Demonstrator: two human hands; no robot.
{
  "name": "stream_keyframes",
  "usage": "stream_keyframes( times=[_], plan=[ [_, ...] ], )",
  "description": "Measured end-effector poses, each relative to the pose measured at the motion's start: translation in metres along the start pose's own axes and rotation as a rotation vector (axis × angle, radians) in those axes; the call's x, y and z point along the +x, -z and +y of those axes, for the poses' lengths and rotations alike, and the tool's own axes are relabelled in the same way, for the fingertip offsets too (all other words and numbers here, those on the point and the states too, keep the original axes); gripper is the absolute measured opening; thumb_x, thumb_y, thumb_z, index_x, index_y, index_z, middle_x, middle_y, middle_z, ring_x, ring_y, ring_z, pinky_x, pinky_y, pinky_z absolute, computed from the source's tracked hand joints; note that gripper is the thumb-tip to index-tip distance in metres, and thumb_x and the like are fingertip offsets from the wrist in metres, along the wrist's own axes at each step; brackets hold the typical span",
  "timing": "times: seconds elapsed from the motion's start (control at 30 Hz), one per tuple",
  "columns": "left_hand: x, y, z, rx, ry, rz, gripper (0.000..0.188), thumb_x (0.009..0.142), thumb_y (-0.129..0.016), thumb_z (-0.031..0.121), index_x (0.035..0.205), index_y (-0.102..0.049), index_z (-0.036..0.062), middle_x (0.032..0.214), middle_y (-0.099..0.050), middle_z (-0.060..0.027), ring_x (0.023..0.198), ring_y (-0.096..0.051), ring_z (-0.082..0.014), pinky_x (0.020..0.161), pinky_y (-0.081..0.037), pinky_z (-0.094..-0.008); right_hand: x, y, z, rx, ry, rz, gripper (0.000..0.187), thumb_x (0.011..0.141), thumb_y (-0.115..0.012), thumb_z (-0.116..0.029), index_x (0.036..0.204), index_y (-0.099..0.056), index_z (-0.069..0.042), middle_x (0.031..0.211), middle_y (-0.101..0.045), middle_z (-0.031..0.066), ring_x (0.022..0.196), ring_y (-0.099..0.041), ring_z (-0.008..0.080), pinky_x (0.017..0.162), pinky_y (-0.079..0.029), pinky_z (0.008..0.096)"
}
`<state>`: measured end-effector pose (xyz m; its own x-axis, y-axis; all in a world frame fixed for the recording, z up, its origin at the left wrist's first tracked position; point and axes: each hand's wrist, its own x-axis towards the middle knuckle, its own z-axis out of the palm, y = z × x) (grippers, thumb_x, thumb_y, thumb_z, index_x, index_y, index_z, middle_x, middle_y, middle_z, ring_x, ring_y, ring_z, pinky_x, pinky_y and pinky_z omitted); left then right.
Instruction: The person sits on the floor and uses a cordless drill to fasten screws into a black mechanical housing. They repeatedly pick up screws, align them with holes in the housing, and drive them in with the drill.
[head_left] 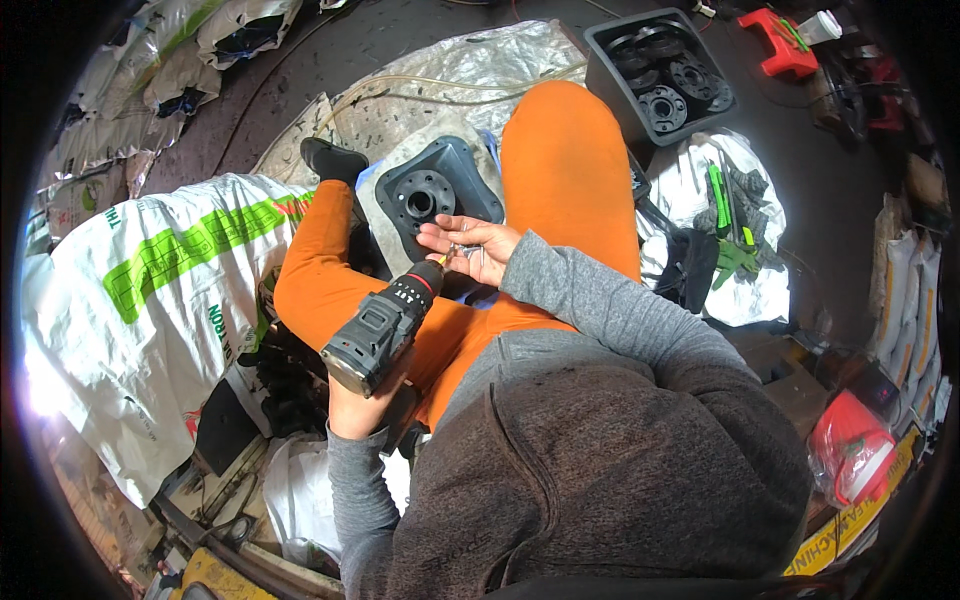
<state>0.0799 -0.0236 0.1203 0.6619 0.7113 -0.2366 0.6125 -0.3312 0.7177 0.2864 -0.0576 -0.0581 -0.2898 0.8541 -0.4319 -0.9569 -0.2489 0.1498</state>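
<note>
My left hand (362,408) is wrapped round the grip of a dark grey cordless drill (378,330), which points up and away from me. The drill's bit end meets my right hand (478,248), turned palm up with its fingers partly curled. Small shiny metal pieces that look like screws lie in that palm; the fingers partly hide them. Just beyond, between my legs, stands a dark grey plastic housing (458,178) with rounded corners. Inside it sits a round black flange (422,196) with a ring of holes and a central opening.
A dark bin (592,62) at the far right holds several round black flanged parts. Green-and-black gloves (738,262) lie on a white sack to the right. At left bulges a large white-and-green sack (150,345). A red plastic stool (775,45) stands far right; a hose (450,84) crosses the sheet ahead.
</note>
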Motion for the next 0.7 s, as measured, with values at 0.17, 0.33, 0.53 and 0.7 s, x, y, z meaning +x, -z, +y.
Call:
stream_keyframes(
  times=[0.17, 0.33, 0.53, 0.7],
  plan=[
    [0.002, -0.004, 0.0, -0.022, 0.005, 0.038, 0.026, 0.075, -0.07, 0.004, 0.1, -0.066, 0.0036, 0.093, -0.067, -0.0086, 0.083, -0.065, -0.0227, 0.074, -0.051, -0.0345, 0.002, 0.001, 0.004, 0.075, 0.027, 0.082, 0.021, 0.091, -0.047, 0.005, 0.112, -0.048, 0.001, 0.124, -0.054, 0.0184, 0.121, -0.052, 0.0299, 0.102, -0.046, 0.0469],
    [0.0, -0.005, -0.002, 0.005, 0.022, 0.021, 0.025, 0.075, -0.07, 0.004, 0.099, -0.066, 0.0038, 0.091, -0.068, -0.0086, 0.082, -0.066, -0.0225, 0.073, -0.051, -0.0344, 0.005, 0.001, 0.006, 0.073, 0.036, 0.115, 0.016, 0.091, -0.05, 0.005, 0.105, -0.052, -0.001, 0.123, -0.056, 0.0173, 0.12, -0.053, 0.0299, 0.102, -0.046, 0.0486],
    [0.006, -0.002, 0.002, 0.101, -0.029, 0.023, 0.027, 0.075, -0.07, 0.005, 0.102, -0.065, 0.0037, 0.094, -0.067, -0.0103, 0.086, -0.065, -0.0252, 0.075, -0.051, -0.0358, 0.006, 0.0, 0.008, 0.045, 0.034, 0.139, 0.013, 0.091, -0.049, 0.004, 0.102, -0.053, -0.001, 0.121, -0.057, 0.0172, 0.12, -0.054, 0.0293, 0.101, -0.047, 0.0475],
    [0.004, -0.01, 0.011, 0.082, 0.048, -0.03, 0.053, 0.071, -0.071, 0.004, 0.122, -0.056, 0.0016, 0.113, -0.064, -0.0148, 0.104, -0.063, -0.0246, 0.091, -0.048, -0.033, 0.008, 0.0, 0.012, 0.113, 0.056, 0.243, 0.013, 0.091, -0.049, 0.005, 0.102, -0.052, -0.001, 0.121, -0.057, 0.0176, 0.118, -0.055, 0.029, 0.101, -0.047, 0.0466]
  ],
)
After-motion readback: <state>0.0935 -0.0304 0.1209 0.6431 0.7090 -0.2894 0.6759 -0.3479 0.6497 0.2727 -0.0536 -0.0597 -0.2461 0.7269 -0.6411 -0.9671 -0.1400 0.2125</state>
